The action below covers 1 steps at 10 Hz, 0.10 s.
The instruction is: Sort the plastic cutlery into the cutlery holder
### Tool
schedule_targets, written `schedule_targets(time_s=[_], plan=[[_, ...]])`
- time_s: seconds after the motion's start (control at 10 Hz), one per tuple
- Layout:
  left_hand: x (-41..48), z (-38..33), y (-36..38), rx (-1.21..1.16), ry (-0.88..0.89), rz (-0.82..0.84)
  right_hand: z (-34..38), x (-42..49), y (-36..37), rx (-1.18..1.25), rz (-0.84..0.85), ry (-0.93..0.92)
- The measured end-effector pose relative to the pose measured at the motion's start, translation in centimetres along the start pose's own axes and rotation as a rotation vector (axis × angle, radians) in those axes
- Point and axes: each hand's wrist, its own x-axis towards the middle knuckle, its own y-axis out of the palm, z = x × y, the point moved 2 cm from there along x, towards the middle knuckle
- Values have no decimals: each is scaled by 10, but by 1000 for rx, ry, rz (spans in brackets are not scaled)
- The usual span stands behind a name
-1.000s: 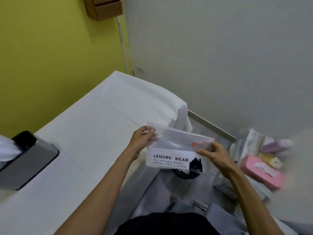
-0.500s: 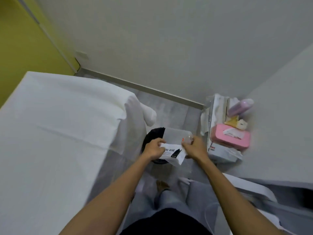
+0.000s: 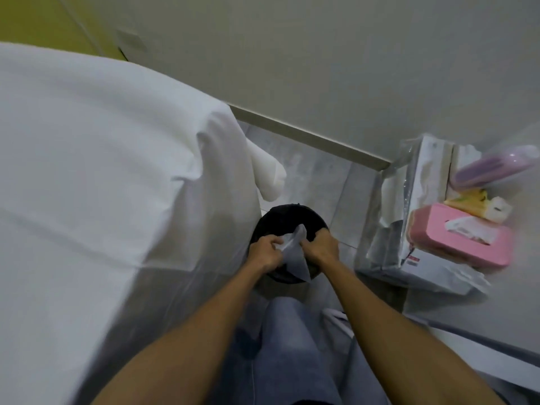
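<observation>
Both hands hold a crumpled translucent plastic bag [image 3: 293, 252] low over a round black bin [image 3: 287, 220] on the grey floor. My left hand [image 3: 264, 252] grips the bag's left side with curled fingers. My right hand [image 3: 320, 248] grips its right side. The bag is folded into a narrow wedge between the two hands. No plastic cutlery and no cutlery holder appear in the head view.
A white-covered table [image 3: 96, 176] fills the left, its cloth corner hanging beside the bin. At the right stand a pink tissue box [image 3: 461, 238], a white carton [image 3: 420, 264] in plastic wrap and a purple bottle [image 3: 491, 166]. My grey-trousered legs are below.
The view swung right and down from the table to the floor. Both hands lowered the flat printed bag over the black bin and squeezed it into a narrow crumpled shape.
</observation>
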Motion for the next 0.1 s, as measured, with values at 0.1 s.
schedule_targets(time_s=[0.1], plan=[[-11,1,-5,-12,13,-26,-2,-8,5,-31,25,-26]])
